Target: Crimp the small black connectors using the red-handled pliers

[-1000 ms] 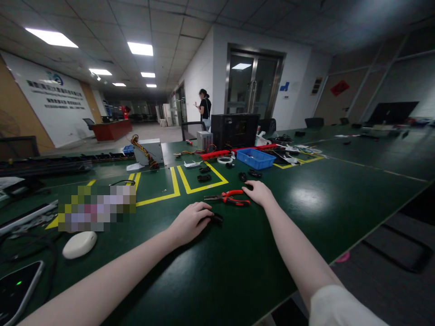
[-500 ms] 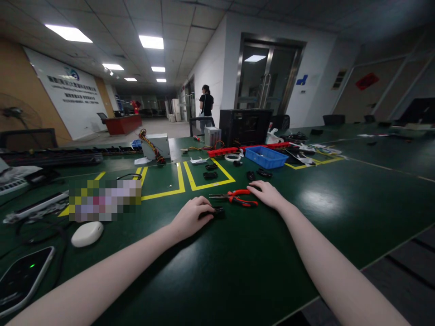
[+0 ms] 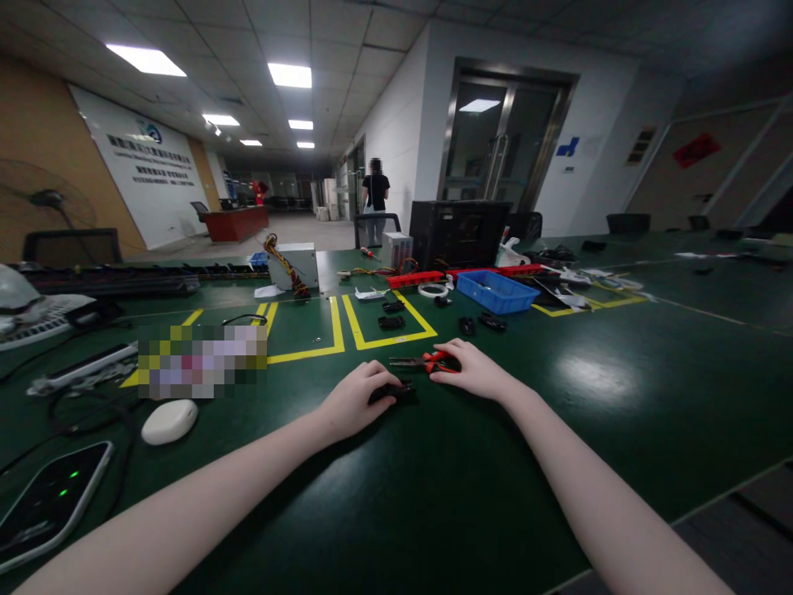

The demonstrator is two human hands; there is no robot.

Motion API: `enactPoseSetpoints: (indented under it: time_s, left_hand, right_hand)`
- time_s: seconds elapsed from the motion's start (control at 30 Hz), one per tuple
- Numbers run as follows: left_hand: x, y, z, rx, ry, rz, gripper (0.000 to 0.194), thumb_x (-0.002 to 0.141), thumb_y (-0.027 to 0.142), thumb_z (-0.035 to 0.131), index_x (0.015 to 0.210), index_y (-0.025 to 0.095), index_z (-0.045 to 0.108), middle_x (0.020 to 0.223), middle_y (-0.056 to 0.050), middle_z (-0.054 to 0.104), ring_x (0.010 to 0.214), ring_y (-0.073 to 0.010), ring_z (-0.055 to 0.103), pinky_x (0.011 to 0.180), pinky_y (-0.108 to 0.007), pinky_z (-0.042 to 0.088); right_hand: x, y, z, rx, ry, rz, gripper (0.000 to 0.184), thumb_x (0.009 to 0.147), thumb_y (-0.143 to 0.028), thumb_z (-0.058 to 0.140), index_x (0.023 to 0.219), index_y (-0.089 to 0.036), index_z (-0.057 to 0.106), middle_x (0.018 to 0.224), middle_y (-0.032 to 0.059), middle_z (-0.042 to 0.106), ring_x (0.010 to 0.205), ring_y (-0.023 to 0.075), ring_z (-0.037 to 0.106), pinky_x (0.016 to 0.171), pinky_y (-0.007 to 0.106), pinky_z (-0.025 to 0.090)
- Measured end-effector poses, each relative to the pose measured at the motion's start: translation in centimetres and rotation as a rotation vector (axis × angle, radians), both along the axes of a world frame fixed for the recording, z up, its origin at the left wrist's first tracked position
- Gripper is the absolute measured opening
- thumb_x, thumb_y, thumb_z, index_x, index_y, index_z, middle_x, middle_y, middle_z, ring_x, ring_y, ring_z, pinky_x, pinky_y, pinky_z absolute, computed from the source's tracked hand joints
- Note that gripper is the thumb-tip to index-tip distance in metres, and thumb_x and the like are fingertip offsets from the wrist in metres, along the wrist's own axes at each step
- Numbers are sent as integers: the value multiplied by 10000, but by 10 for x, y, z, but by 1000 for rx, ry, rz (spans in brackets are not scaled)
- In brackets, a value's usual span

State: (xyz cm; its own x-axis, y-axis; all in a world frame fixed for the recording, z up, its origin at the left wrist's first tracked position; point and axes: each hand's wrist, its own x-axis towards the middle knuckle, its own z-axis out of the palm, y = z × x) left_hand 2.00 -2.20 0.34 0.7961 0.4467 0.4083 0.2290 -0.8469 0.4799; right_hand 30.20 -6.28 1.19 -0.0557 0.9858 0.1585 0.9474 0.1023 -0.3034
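My right hand [image 3: 476,370] is closed around the red and black handles of the needle-nose pliers [image 3: 412,362]. The pliers lie low over the green table, their jaws pointing left. To the left, the curled fingers of my left hand [image 3: 356,403] hold a small black piece [image 3: 401,387], partly hidden by the fingers; its kind is not clear. It sits just below the plier jaws, close to the tabletop. Two dark bundled pieces [image 3: 390,322] rest inside a yellow-taped square ahead, and two more black bundles [image 3: 491,321] lie beyond my right hand.
A blue bin [image 3: 496,293] stands behind the bundles, beside red strips and a black case [image 3: 458,235]. On my left are a white rounded case [image 3: 169,421], a device with green lights [image 3: 55,500] and cables. A person [image 3: 375,194] stands in the background.
My right hand has gone from touching the handle end to wrapping round the handles, and the handles are closer together. My left hand keeps the black piece. The view has shifted slightly.
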Motion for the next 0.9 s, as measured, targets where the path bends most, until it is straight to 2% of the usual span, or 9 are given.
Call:
enactPoseSetpoints:
  time_s: [0.13, 0.4, 0.6, 0.8, 0.9]
  left_hand:
    - [0, -1, 1, -15, -8, 1, 185, 866, 181, 608, 1048, 205, 632, 1061, -64, 575, 990, -212, 567, 878, -348, 512]
    - [1, 0, -2, -5, 0, 38, 138, 851, 231, 607, 985, 204, 627, 1102, -66, 562, 975, -211, 587, 872, -347, 519]
    - [1, -2, 1, -31, 37, 33, 102, 840, 219, 578, 940, 203, 583, 1124, -52, 562, 943, -197, 613, 849, -318, 528]
    - [0, -3, 2, -62, 27, 33, 132, 829, 220, 583, 961, 210, 573, 1116, -49, 549, 910, -187, 616, 855, -321, 529]
    - [0, 0, 0, -60, 0, 37, 144, 844, 232, 597, 985, 208, 584, 1125, -55, 542, 941, -191, 606, 873, -335, 524]
  right_hand:
    - [-3, -1, 5, 39, -96, 9, 619, 767, -612, 614, 1224, -194, 607, 1159, 124, 599, 1065, 285, 567, 896, 389, 461]
    - [-18, -1, 7, 110, -253, -26, 492, 858, -592, 491, 1147, -221, 633, 1093, 121, 618, 974, 276, 585, 822, 390, 460]
    - [-17, -1, 6, 121, -235, -57, 463, 774, -632, 581, 1021, -244, 640, 1001, 74, 610, 878, 231, 597, 696, 332, 464]
    - [-18, -7, 14, 243, -317, 11, 359, 735, -415, 645, 1044, -238, 608, 1070, 81, 590, 940, 255, 565, 785, 372, 445]
    - [-18, -7, 16, 282, -341, 26, 362, 729, -400, 638, 1043, -223, 599, 1085, 91, 594, 965, 272, 557, 830, 401, 422]
